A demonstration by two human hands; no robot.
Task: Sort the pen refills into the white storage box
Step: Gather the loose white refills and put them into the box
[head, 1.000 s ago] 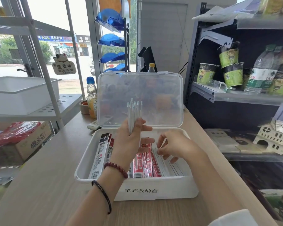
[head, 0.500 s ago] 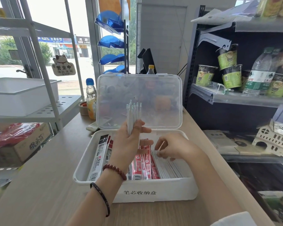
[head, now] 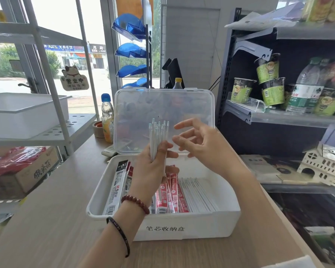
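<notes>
Bundle of white pen refills [head: 159,139] held upright, tips up, above the back half of the white storage box [head: 182,228]. Left hand [head: 151,171] grips the bundle round its lower part, fingers curled over it; bead bracelet and dark cord on that wrist. Right hand [head: 199,142] just right of the bundle's upper ends, fingers loosely spread, holding nothing, not clearly touching the refills.

Box contents: row of loose white refills [head: 197,194] lying flat along the right side; red packets [head: 171,194] in the middle; black-and-white packets [head: 118,187] leaning at the left. Clear lid [head: 182,109] stands open behind the box. Printed label on the box's front wall.

Box sits on a pale wood surface [head: 46,219]. Behind the lid's left edge: drink bottle [head: 107,120] with blue cap, tape roll [head: 98,129] beside it.
</notes>
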